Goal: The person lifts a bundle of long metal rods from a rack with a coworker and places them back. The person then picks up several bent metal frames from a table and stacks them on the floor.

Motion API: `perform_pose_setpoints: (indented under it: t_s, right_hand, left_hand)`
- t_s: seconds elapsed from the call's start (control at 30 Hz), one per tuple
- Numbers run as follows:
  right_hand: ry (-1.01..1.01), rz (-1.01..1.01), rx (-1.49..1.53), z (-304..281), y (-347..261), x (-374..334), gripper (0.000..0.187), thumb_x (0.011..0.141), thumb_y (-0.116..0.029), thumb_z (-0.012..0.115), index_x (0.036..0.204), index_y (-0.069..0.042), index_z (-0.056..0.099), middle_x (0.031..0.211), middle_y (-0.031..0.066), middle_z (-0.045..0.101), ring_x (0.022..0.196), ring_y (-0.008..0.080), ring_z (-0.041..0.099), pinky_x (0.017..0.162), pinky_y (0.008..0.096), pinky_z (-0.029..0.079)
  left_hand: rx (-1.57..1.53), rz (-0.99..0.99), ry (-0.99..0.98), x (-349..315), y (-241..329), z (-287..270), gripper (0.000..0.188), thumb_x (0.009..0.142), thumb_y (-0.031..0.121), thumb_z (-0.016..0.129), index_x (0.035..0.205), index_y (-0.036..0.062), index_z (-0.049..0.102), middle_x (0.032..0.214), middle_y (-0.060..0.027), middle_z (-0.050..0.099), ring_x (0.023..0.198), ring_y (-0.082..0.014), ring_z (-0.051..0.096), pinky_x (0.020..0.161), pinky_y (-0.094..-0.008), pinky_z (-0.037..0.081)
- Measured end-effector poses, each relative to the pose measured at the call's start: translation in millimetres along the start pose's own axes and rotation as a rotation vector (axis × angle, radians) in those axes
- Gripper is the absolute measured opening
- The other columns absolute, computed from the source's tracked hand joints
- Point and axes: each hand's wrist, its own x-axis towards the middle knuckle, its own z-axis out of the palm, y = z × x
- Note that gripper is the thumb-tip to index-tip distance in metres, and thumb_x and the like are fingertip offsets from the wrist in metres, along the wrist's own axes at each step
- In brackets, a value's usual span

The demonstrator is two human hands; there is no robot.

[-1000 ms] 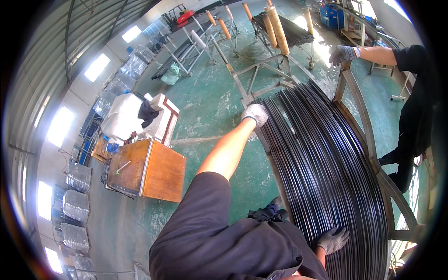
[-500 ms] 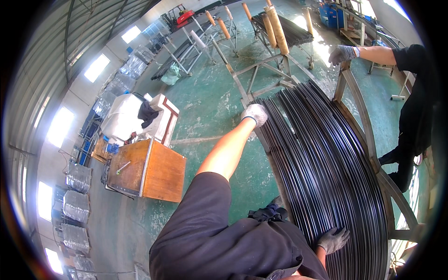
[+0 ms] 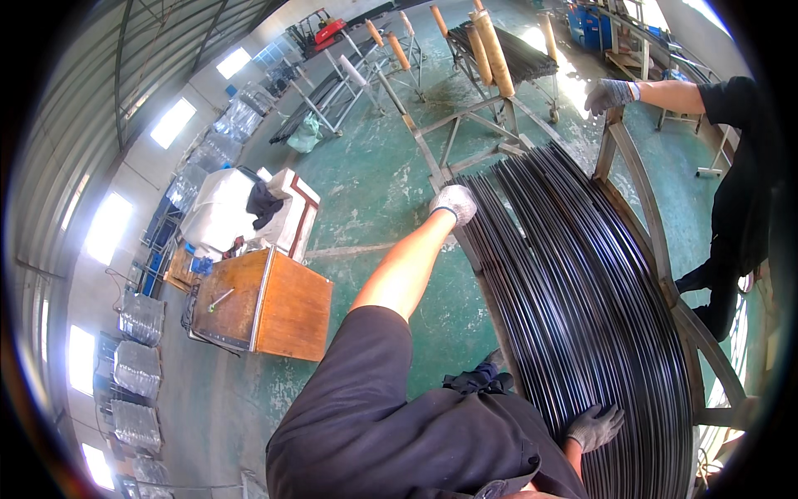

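Long black rods, thin and glossy, lie side by side in a metal rack in front of me and to my right. My left hand, in a pale knitted glove, reaches out to the rack's far left corner. Its fingers are closed over the edge where the outermost rods meet the rail; what they grip is hidden. Close to my body, my right hand in a grey glove lies on top of the rods, fingers spread.
A co-worker's gloved hand is at the rack's right upright. Leftward stand a wooden cabinet and a white box. Farther off are metal stands with upright rollers and a red forklift. Wrapped bundles line the wall.
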Motion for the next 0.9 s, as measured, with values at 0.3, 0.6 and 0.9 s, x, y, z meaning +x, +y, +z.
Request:
perform_pose_setpoints:
  t_s: [0.3,0.6,0.9]
  right_hand:
    - [0.022,-0.017,-0.001,-0.4,0.0,-0.1,0.054,0.107,-0.037,0.063,0.153,-0.009,0.064,0.167,0.0138,0.054,0.157,0.0335,0.045,0.130,0.0479,0.037]
    - [0.033,-0.017,0.004,7.3,3.1,0.9,0.054,0.108,-0.036,0.062,0.153,-0.008,0.063,0.166,0.0144,0.054,0.157,0.0344,0.045,0.131,0.0504,0.036]
    - [-0.011,0.009,0.005,5.1,2.9,1.9,0.056,0.107,-0.037,0.063,0.156,-0.009,0.061,0.170,0.0129,0.051,0.160,0.0334,0.042,0.132,0.0481,0.035]
  left_hand:
    - [-0.011,-0.004,-0.010,8.4,-8.0,8.6,0.033,0.088,0.018,0.060,0.111,0.0113,0.084,0.120,-0.0199,0.079,0.118,-0.0419,0.074,0.104,-0.0507,0.059]
    - [0.044,0.027,-0.017,15.2,-12.3,14.5,0.032,0.088,0.018,0.061,0.109,0.0108,0.084,0.119,-0.0198,0.080,0.116,-0.0421,0.075,0.102,-0.0509,0.060]
    - [0.022,0.014,0.008,17.2,-13.2,17.8,0.032,0.088,0.018,0.061,0.109,0.0128,0.084,0.119,-0.0190,0.080,0.115,-0.0420,0.075,0.102,-0.0508,0.060]
